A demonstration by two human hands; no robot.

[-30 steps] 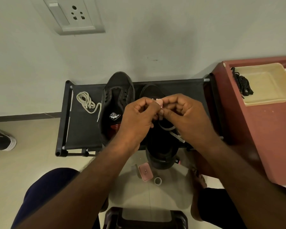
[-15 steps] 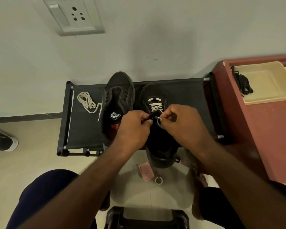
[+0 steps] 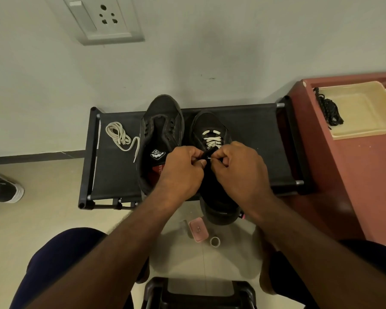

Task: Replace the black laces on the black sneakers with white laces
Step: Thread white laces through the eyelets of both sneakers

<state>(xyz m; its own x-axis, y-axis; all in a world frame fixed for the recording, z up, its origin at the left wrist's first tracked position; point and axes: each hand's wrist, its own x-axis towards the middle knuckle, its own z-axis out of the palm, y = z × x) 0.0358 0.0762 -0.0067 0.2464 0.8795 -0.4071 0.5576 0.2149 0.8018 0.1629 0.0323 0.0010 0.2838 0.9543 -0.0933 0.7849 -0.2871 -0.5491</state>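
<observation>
1. While both hands met over the partly laced sneaker [image 3: 210, 123], it stood toe toward the wall on the black shoe rack [image 3: 254, 139], with its heel overhanging the near edge.
2. The white lace [image 3: 211, 139] crossed the forward eyelets of this sneaker in several rows.
3. The grip of the right hand [image 3: 239, 168] was pinched together, thumb against forefinger, on the free tip of the white lace just behind the last laced row.
4. The grip of the left hand [image 3: 181, 172] was closed, with thumb and forefinger pinching the dark upper of the same sneaker beside the lace tip. The fingertips of the two hands nearly touched.
5. The unlaced sneaker [image 3: 163, 117] stood just beside the first, on the left of the view, toe toward the wall, with its printed insole exposed.
6. A spare white lace [image 3: 118, 136] lay coiled near the left end of the rack, one end trailing toward the unlaced sneaker.
7. The black laces [image 3: 328, 108] lay bundled in the left corner of a cream tray [image 3: 366, 133] on the red tabletop [image 3: 377, 175], right of the rack.
8. A pink case [image 3: 198, 229] and a small tape roll [image 3: 214, 241] lay on the floor near the overhanging heel.
</observation>
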